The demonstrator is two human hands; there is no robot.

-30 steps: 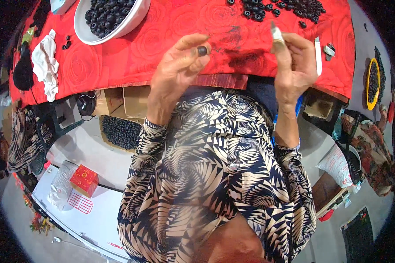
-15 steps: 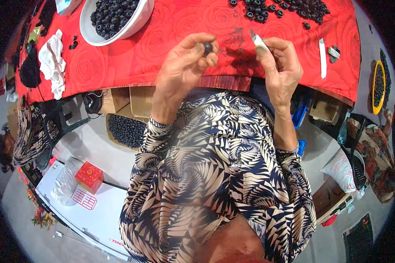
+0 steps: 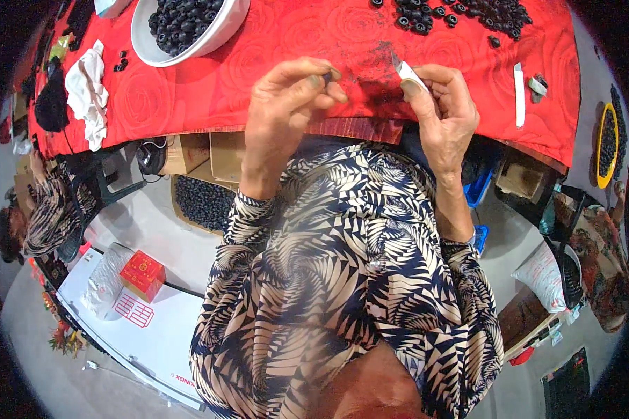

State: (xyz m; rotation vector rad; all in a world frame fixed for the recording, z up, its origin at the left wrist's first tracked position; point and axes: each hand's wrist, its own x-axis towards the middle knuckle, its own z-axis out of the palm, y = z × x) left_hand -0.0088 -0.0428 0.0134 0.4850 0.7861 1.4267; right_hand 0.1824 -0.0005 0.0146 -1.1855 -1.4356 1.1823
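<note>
My left hand [image 3: 283, 105] pinches a small round black piece [image 3: 328, 78], mostly covered by the fingers. Across from it, my right hand [image 3: 446, 112] grips a small knife [image 3: 409, 73] with a white handle, its blade pointing up and to the left. The two hands are apart above the near part of a red rose-patterned tablecloth [image 3: 293, 38]. Dark specks [image 3: 379, 59] lie on the cloth between them. Beyond my right hand are many loose black pieces [image 3: 419, 24], some showing ring-shaped openings. A white bowl [image 3: 232, 31] of similar black pieces stands at the far left.
A white cloth [image 3: 87, 91] lies on the table's left. On the right are a white strip [image 3: 519, 94] and a small wrapped object [image 3: 538, 85]. Below the table edge sits a box of black pieces [image 3: 203, 202]. Other people [image 3: 52, 209] are at both sides.
My left hand has turned slightly, so its fingers now cover more of the black piece. My right hand keeps its hold on the knife. The whole view has shifted a little.
</note>
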